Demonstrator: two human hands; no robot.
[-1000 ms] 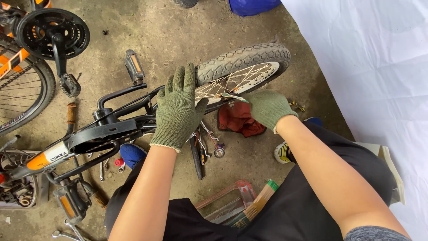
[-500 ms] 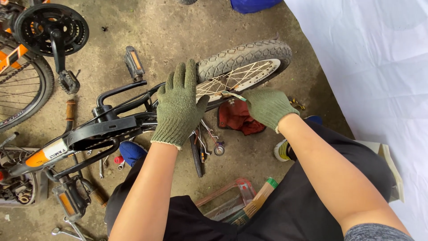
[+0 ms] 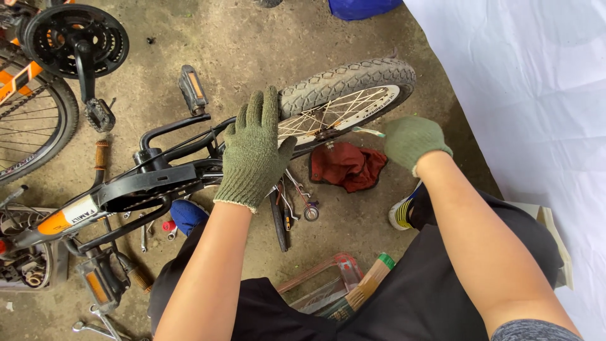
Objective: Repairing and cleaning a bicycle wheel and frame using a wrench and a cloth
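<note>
Left hand point(image 3: 254, 150), green knit glove, lay flat with fingers spread on black bicycle frame point(image 3: 158, 180) beside small rear wheel point(image 3: 346, 101). Right hand point(image 3: 411, 140), gloved, grip clamped on thin tool point(image 3: 369, 132) pointing at wheel hub. Bicycle lay on concrete floor point(image 3: 252, 44); red rag point(image 3: 346, 165) and wrenches point(image 3: 293, 196) just below wheel.

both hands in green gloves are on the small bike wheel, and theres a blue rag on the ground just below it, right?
Not quite: the rag is dark red, not blue. The head view shows it lying on the ground just below the small wheel, between the green-gloved left hand and right hand, both at the wheel.
</note>
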